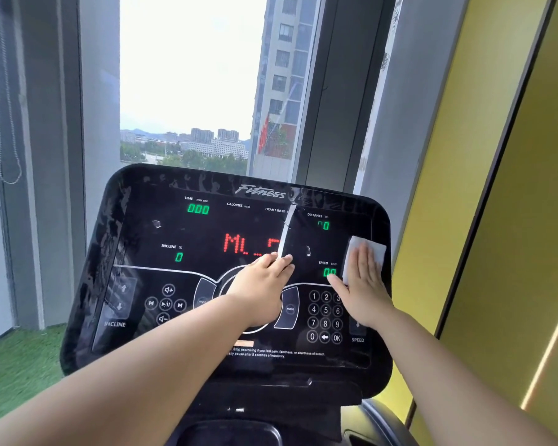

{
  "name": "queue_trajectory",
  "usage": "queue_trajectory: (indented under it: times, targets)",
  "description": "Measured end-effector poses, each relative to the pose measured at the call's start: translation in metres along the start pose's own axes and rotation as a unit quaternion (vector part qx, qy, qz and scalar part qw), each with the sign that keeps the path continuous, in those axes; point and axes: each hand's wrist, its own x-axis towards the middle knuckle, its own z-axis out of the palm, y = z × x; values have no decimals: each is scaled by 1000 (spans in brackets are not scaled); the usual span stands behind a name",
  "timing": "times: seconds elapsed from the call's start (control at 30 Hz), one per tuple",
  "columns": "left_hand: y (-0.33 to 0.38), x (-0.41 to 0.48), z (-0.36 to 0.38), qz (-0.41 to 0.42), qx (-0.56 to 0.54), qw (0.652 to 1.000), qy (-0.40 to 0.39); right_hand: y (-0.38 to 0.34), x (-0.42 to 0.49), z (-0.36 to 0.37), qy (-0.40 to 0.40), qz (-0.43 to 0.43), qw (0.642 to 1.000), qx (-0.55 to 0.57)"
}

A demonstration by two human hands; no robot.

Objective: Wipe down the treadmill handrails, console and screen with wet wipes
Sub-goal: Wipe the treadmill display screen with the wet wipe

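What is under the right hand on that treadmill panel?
A white wipe, pressed flat on the console by the right hand. Its top sticks out above the fingers; the rest, and the surface beneath, is covered.

The left forearm (142,371) is running bare from the lower left up toward the middle, wrist straight; the left hand (264,281) is lying palm down at its end, its fingers (282,263) lying straight and close together, pointing up and to the right; the right forearm (448,365) is coming in bare from the lower right, angling up and to the left; the right hand (366,284) is lying flat, palm down, its fingers (364,259) pointing upward and slightly fanned, its thumb (337,281) sticking out to the left; the two hands are sitting near each other, not touching, the left one lying left of the right.
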Motion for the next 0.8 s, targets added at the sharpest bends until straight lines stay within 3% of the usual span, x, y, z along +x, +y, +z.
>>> queue_trajectory:
  times: [0.2, 0.43, 0.8]
  targets:
    - [-1, 2, 4, 0, 3, 1000, 2, 10, -22, 17, -51, -30, 997, -41]
    - [-1, 1, 2, -2, -2, 1000, -3, -4, 13, -17, -21, 2, 1000, -10]
    - [0, 0, 3, -5, -5, 1000, 8, -2, -8, 10, -23, -24, 999, -33]
